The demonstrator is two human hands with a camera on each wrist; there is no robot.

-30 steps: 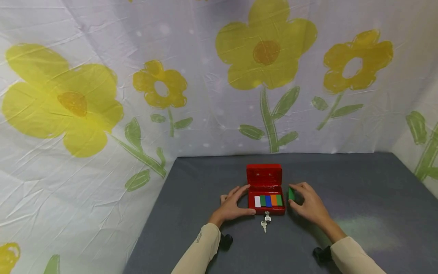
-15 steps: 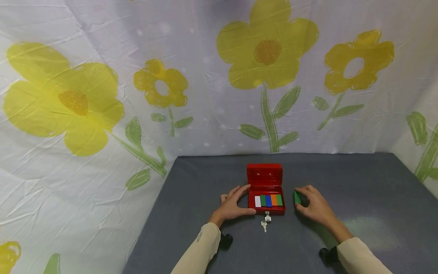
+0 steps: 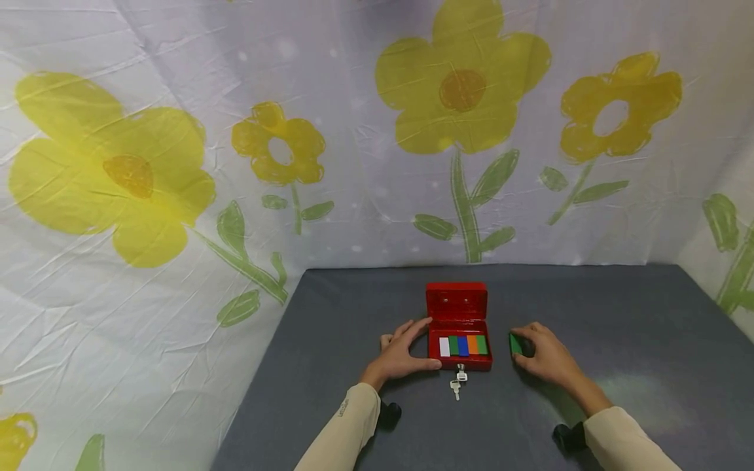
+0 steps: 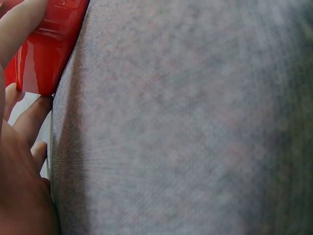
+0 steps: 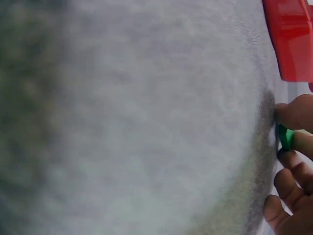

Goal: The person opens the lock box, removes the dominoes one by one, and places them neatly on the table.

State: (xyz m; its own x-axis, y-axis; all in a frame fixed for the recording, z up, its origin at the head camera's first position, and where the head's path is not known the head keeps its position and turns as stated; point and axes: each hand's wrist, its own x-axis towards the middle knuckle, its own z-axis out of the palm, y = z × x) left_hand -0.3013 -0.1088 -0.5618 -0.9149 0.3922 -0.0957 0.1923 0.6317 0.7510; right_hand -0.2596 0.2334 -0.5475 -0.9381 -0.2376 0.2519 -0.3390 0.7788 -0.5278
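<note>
Green block (image 3: 515,345) is pinched in the fingers of the right hand (image 3: 544,356), just right of the red box (image 3: 482,366), low over the bench (image 3: 595,314); left hand (image 3: 397,354) has fingers spread against the box's left side. Loose pinch could let the block twist or drop. Weak left-hand bracing plus a bump could shift the box.

Your right hand (image 3: 546,356) partly hides the green block (image 3: 515,344) it pinches. Beyond your left hand (image 3: 396,358), the left wrist view cuts off the box (image 4: 41,61); the table (image 4: 186,122) beside that hand is blurred.
</note>
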